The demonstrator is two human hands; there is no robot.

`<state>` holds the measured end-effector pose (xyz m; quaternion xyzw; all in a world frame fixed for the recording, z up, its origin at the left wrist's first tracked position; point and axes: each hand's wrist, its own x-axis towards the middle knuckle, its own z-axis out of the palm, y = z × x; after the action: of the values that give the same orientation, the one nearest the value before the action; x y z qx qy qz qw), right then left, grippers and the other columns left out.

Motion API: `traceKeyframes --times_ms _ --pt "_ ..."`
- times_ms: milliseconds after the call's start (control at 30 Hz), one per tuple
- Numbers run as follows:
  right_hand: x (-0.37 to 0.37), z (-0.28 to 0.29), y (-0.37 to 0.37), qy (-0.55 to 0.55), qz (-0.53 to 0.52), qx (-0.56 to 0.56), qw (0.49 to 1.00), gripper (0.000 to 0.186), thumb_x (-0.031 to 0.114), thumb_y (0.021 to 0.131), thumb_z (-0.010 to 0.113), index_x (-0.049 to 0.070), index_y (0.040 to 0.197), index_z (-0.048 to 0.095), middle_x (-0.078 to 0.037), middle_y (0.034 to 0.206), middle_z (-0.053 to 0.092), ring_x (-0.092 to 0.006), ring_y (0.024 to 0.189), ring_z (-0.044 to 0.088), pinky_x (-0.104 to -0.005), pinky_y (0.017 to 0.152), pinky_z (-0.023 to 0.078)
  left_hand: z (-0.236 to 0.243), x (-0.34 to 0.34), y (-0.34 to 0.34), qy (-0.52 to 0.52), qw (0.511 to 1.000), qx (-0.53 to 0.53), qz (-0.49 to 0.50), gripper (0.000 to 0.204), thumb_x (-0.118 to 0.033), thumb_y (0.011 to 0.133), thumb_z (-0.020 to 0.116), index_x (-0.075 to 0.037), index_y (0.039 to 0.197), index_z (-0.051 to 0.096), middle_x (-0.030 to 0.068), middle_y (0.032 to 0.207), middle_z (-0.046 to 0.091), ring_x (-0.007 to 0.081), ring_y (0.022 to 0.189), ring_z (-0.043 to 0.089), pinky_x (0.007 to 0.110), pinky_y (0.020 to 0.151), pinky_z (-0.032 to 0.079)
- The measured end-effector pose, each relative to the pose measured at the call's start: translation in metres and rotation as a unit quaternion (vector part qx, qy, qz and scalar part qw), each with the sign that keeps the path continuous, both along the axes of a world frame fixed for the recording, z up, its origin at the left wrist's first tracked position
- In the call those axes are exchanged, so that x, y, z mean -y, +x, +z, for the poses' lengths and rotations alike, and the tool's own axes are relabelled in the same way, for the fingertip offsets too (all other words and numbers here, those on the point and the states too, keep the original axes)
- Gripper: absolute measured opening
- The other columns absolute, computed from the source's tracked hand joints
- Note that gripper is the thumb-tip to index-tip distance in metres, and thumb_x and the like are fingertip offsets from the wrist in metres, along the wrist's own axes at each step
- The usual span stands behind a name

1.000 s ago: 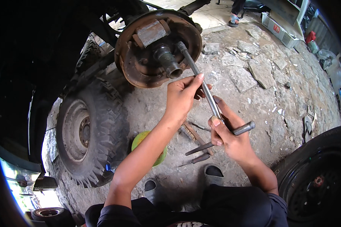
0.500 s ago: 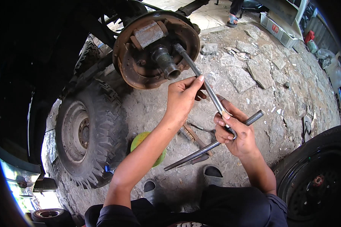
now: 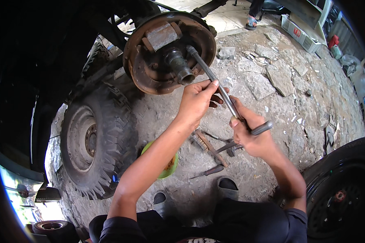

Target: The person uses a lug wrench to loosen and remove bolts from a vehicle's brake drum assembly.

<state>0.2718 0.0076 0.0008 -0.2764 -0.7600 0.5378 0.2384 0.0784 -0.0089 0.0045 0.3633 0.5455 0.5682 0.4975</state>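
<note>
socket wrench (image 3: pixel 207 70), looking stiff and heavy, is extending beyond the pinching left hand (image 3: pixel 196 99); the right hand (image 3: pixel 251 135) is seemingly clasping its crossbar (image 3: pixel 262 128), the surest hold.

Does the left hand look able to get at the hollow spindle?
Probably yes: the left hand appears just below the spindle, nothing visibly between them, though it holds the steel bar.

Pale letters (image 3: pixel 297 32) are shown on a red label (image 3: pixel 297 36) on the white basket (image 3: pixel 309 43) at the upper right of the frame. White lettering (image 3: pixel 202 240), cut off by the lower edge, is seen on the dark shirt (image 3: pixel 123 230) at bottom centre.
</note>
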Motion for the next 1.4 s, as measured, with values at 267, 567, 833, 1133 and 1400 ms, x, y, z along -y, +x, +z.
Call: traceKeyframes --times_ms 267,567,833,1133,1400 --pt "0.019 0.047 0.004 0.269 0.072 0.288 0.916 0.077 -0.004 0.078 0.054 -0.010 0.145 0.016 -0.029 0.094 0.054 -0.0406 0.067 0.062 -0.0467 0.065 0.051 -0.009 0.003 0.000 0.000 1.000 0.025 -0.009 0.029 -0.028 0.096 0.057 -0.002 0.094 0.070 0.0067 0.088 0.071 0.0087 0.070 0.061 0.023 0.064 0.048" --pt "0.034 -0.005 0.014 -0.012 -0.035 -0.014 0.999 0.056 0.007 0.096 0.050 0.000 0.147 0.027 -0.006 0.064 0.048 -0.0131 0.054 0.049 -0.0291 0.053 0.042 -0.025 0.016 0.013 0.033 0.998 -0.016 0.052 0.025 -0.023 0.092 0.064 0.001 0.093 0.072 0.0041 0.081 0.070 0.0069 0.066 0.057 0.023 0.062 0.048" --pt "0.027 -0.006 -0.002 -0.279 -0.025 -0.167 0.945 0.054 0.012 0.099 0.050 0.000 0.147 0.027 -0.006 0.082 0.051 -0.0085 0.056 0.045 -0.0240 0.050 0.037 -0.019 0.015 0.003 0.056 0.995 -0.008 0.079 0.024 -0.022 0.091 0.066 0.002 0.090 0.071 0.0024 0.079 0.068 0.0071 0.062 0.056 0.022 0.059 0.045" --pt "0.026 -0.023 -0.003 -0.380 -0.010 -0.255 0.889 0.060 0.018 0.098 0.053 0.003 0.148 0.026 -0.008 0.083 0.050 -0.0095 0.054 0.041 -0.0252 0.050 0.034 -0.019 0.015 0.005 0.045 0.994 -0.025 0.093 0.026 -0.024 0.087 0.072 0.002 0.091 0.071 0.0021 0.079 0.067 0.0075 0.063 0.054 0.023 0.061 0.043" --pt "0.026 -0.026 -0.006 -0.415 0.017 -0.315 0.853 0.062 0.018 0.097 0.054 0.004 0.149 0.025 -0.006 0.081 0.044 -0.0091 0.052 0.037 -0.0260 0.050 0.033 -0.017 0.012 0.006 0.055 0.991 -0.032 0.116 0.022 -0.019 0.087 0.071 0.004 0.087 0.070 0.0018 0.073 0.066 0.0062 0.058 0.054 0.021 0.054 0.043"
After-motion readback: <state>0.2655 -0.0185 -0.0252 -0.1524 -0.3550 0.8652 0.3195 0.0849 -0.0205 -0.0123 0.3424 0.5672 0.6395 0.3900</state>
